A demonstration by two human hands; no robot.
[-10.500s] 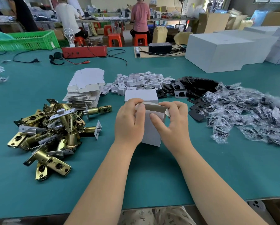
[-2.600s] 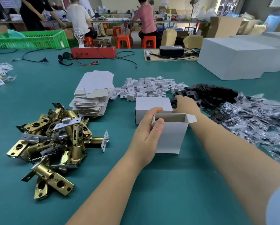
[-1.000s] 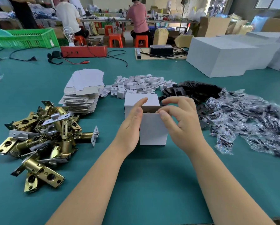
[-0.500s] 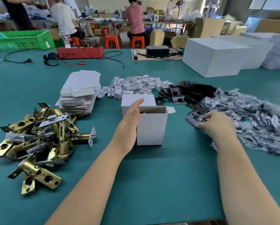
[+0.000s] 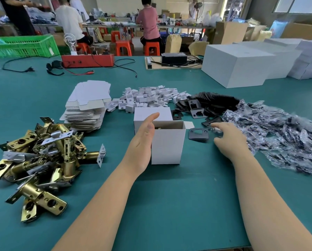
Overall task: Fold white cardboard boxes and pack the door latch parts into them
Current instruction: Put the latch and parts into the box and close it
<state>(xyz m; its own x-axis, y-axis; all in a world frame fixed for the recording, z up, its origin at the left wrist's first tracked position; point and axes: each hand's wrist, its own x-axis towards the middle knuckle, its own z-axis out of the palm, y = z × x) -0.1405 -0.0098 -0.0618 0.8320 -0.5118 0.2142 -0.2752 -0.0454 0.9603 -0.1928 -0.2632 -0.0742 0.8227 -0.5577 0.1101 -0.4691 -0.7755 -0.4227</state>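
— Head view: my left hand [image 5: 142, 142] lay flat against the open white box [image 5: 167, 142]; my right hand [image 5: 227, 140] hovered loose, holding nothing.
— And the strike plate [image 5: 198, 134]?
— Flat on the worktop [image 5: 169, 205], between box and right hand, nearer the right.

A white box [image 5: 167, 142] stands open on the green worktop [image 5: 169, 205]. The left hand [image 5: 142, 144] lies flat against its side. The right hand [image 5: 227, 138] reaches over a dark metal plate [image 5: 198, 134] beside the box. Gold latch parts [image 5: 39, 160] lie piled on the left.
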